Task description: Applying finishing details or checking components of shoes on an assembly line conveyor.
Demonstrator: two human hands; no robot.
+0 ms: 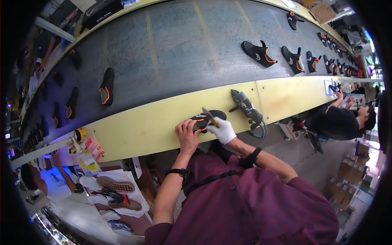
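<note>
A black shoe with orange trim lies on the pale yellow ledge in front of me. My left hand, bare, grips the shoe at its orange-edged collar, fingers bent over it. My right hand wears a white glove and is closed round a small hand tool with a yellowish handle and a flat grey end. That tool is held tilted over the shoe; whether it touches cannot be made out. Right of the shoe, a dark hand-held power tool with a cable lies on the ledge.
Beyond the ledge runs a wide grey conveyor belt carrying several similar shoes. A yellow tape roll and printed bags are at left, above a rack of shoes. Other people work at both sides.
</note>
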